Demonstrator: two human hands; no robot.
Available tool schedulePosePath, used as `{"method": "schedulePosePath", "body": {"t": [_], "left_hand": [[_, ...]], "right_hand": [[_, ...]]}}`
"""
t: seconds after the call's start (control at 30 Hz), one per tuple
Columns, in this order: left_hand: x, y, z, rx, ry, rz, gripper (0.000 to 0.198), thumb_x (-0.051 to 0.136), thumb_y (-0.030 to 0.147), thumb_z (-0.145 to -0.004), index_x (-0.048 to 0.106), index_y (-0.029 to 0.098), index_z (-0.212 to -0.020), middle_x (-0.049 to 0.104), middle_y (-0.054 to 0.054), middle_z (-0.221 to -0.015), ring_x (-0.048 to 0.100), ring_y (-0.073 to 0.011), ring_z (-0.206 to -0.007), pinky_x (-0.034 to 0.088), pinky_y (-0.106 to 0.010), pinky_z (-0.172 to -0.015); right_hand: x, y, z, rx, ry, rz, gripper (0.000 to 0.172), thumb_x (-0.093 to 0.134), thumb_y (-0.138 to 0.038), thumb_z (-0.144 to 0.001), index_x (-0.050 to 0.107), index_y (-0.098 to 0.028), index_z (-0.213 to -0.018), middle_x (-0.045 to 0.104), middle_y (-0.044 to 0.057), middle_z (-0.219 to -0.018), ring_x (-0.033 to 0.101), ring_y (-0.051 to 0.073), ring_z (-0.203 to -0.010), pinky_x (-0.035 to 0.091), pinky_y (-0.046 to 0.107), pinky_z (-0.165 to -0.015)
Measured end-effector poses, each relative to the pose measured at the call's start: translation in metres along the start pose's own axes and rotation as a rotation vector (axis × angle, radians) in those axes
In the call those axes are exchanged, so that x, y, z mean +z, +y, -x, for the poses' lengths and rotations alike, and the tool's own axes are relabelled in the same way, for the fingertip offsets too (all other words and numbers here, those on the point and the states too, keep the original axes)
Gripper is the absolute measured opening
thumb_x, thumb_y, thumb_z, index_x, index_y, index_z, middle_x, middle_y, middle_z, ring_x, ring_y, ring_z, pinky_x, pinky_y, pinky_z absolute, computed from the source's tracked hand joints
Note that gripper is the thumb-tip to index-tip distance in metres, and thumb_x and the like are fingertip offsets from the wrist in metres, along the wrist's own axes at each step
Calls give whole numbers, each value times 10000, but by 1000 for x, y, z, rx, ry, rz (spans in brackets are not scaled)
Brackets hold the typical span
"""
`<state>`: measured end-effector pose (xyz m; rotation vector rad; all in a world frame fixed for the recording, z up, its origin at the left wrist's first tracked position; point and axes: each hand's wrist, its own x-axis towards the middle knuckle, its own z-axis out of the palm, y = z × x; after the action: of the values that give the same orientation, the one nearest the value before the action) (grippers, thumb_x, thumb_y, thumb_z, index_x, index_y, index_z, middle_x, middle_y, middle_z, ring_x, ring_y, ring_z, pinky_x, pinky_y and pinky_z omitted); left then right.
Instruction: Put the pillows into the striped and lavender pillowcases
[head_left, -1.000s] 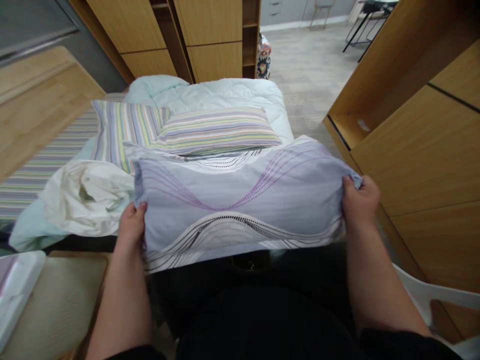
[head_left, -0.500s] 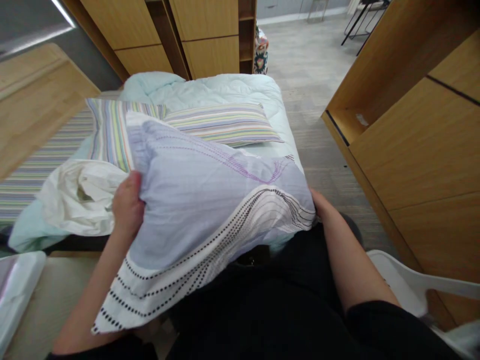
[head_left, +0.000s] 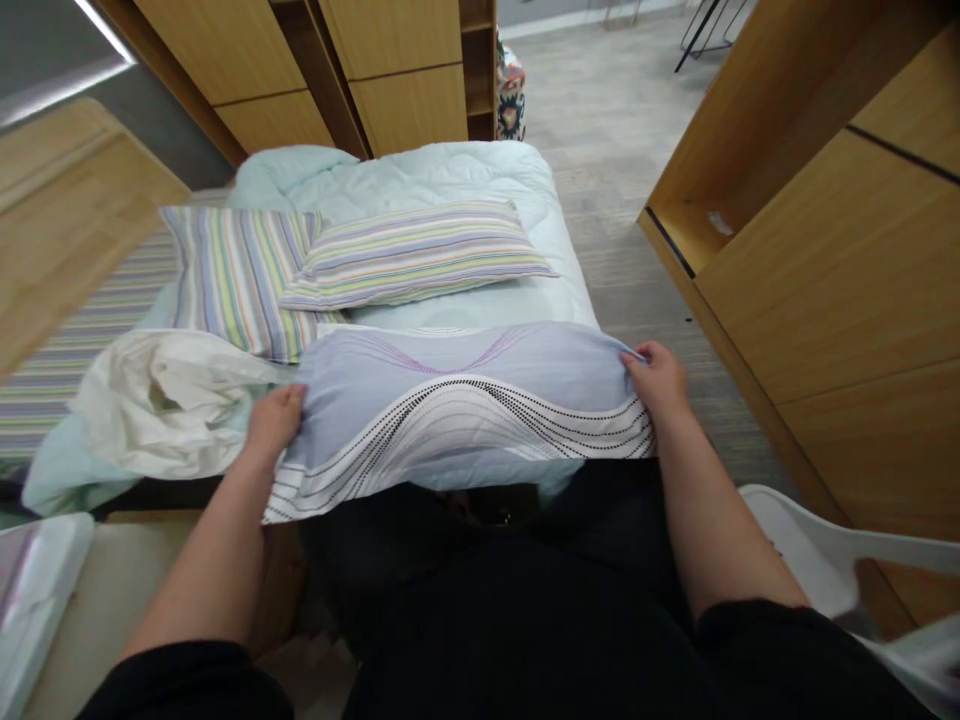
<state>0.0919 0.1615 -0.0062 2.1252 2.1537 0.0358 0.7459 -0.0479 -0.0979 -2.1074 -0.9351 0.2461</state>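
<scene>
Left hand (head_left: pixel 274 424) and right hand (head_left: pixel 660 380) each pinch an end of the patterned pillow (head_left: pixel 459 412) (drawn out lengthwise, not yet released); two striped pillows (head_left: pixel 420 255) already lie on the quilt (head_left: pixel 457 172).

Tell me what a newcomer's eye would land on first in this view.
Probably the lavender-and-white patterned cloth, spread in front of the person between the left hand and the right hand, with its bold wavy dotted lines. Beyond it, two striped pillows overlap on the pale blue quilt, and a crumpled white cloth lies near the left hand.
</scene>
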Motion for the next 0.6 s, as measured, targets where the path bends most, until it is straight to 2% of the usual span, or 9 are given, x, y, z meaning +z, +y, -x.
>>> {"method": "schedulePosePath", "body": {"t": [0.07,0.1,0.17,0.23,0.3,0.37,0.47,0.53,0.6], "left_hand": [[10,12,9,-24,-100,-13,392,474,430,-1002,733,161,-881,755,-152,-920,693,-319,-974,537,-376,-889],[7,18,16,-38,-64,-30,368,517,438,-982,738,157,-897,755,-170,-944,697,-350,-984,546,-424,-914],[-11,33,36,-33,165,-25,396,561,448,-970,728,132,-1141,737,-211,-1151,675,-410,-1129,525,-532,-1012],[-29,53,55,97,451,78,508,559,431,-994,601,153,-1418,655,-200,-1393,599,-390,-1330,454,-550,-1147],[-29,75,65,299,544,183,529,502,434,-1044,520,211,-1524,569,-143,-1546,487,-320,-1487,339,-499,-1267],[-1,91,59,394,392,195,545,495,474,-1049,532,233,-1537,497,-116,-1639,370,-312,-1581,209,-511,-1329],[68,87,31,77,37,234,645,474,480,-1042,509,112,-1570,455,-235,-1653,360,-396,-1577,209,-603,-1302],[106,71,15,-92,-60,302,673,412,475,-1058,525,6,-1527,514,-326,-1565,463,-422,-1505,322,-577,-1252],[126,56,9,-137,-49,339,689,338,504,-1079,546,-1,-1498,571,-332,-1502,535,-426,-1441,391,-550,-1207]], "right_hand": [[-9,-7,6,-9,-115,232,264,700,-449,-853,723,-200,-939,704,88,-882,607,259,-858,473,355,-786],[-15,-17,11,-25,-103,331,283,705,-431,-860,746,-193,-1010,721,128,-978,620,294,-940,484,392,-850],[-26,-46,25,-104,27,460,431,709,-428,-878,735,-171,-1223,689,206,-1244,592,385,-1158,459,502,-1003],[-26,-83,41,-250,135,484,611,663,-478,-932,618,-166,-1456,553,231,-1508,468,452,-1378,360,612,-1133],[-8,-115,59,-434,37,457,674,571,-508,-1002,488,-192,-1592,403,188,-1672,331,447,-1522,246,638,-1224],[27,-129,80,-606,-189,438,656,487,-492,-1051,428,-219,-1645,299,129,-1753,233,412,-1598,139,608,-1287],[83,-117,115,-736,-445,435,638,418,-470,-1084,399,-223,-1672,287,98,-1770,208,367,-1630,64,580,-1322],[102,-96,130,-742,-456,426,650,432,-474,-1083,376,-233,-1684,294,90,-1769,208,346,-1639,46,576,-1332],[101,-71,128,-650,-354,417,669,452,-500,-1077,370,-237,-1686,289,97,-1769,195,355,-1645,12,605,-1330]]}}
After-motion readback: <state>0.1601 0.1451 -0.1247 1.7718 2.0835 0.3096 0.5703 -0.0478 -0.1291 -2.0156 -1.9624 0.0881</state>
